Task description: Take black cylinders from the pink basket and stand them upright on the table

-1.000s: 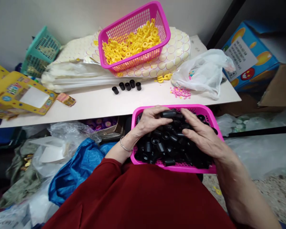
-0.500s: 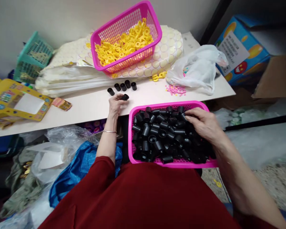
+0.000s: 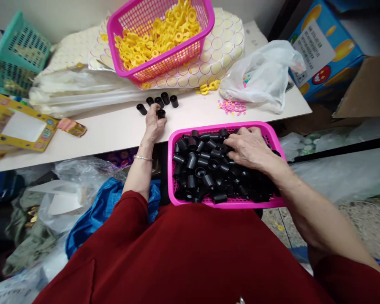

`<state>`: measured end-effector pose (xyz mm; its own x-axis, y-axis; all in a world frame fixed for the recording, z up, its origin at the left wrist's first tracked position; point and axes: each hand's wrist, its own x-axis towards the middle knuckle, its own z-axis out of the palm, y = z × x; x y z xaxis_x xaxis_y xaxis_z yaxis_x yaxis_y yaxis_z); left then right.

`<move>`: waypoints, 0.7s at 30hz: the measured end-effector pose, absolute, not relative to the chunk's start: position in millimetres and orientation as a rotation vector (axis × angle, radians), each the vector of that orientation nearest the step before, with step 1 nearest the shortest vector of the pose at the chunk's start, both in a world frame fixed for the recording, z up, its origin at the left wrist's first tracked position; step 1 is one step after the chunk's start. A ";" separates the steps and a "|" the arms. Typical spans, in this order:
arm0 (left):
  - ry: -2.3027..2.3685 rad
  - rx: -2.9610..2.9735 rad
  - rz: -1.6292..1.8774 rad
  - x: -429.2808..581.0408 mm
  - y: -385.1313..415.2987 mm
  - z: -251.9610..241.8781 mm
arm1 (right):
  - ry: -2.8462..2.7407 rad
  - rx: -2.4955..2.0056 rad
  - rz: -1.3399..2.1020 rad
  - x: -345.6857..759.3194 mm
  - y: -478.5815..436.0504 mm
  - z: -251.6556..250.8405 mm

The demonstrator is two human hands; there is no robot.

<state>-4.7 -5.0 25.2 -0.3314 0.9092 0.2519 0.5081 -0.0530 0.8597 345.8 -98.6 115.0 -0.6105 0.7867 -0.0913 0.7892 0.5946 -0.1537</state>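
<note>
My left hand (image 3: 154,123) is closed round a small black plastic cylinder (image 3: 161,113), held upright at the white tabletop (image 3: 107,131). Just behind it stand several more black cylinders (image 3: 165,98) in a loose group, their hollow tops showing. In front of my body is a pink basket (image 3: 171,169) heaped with the same black cylinders (image 3: 209,181). My right hand (image 3: 248,147) reaches into the basket's far right part, fingers bent down among the pieces. Its fingertips are partly hidden, so whether it grips a piece does not show.
A second pink basket (image 3: 160,67) with yellow ring-ended pieces (image 3: 158,38) rests on dotted sheets behind. To its right lie a white plastic bag (image 3: 262,76) and small pink bits (image 3: 232,107). A yellow carton (image 3: 19,122) is at left, a blue box (image 3: 326,50) at right.
My left hand has set its cylinder upright, close to the standing group. My right hand has moved left within the basket, deeper among the pieces. The whole view has shifted slightly.
</note>
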 end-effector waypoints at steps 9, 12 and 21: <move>1.944 1.452 1.430 6.8 11.5 27.7 | 2.980 2.283 -1.366 383.4 -141.2 103.9; 2.010 1.494 1.421 6.7 15.7 30.6 | 2.919 2.457 -1.964 385.5 -154.0 99.3; 1.316 2.088 0.944 114.1 -53.5 106.3 | 2.319 2.747 -2.484 405.7 -168.0 83.9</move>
<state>114.1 -53.5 106.3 0.2945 0.9099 0.2920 0.5682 -0.4124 0.7121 405.7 -168.0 83.9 0.1917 0.9812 0.0222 -0.0894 0.0400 -0.9952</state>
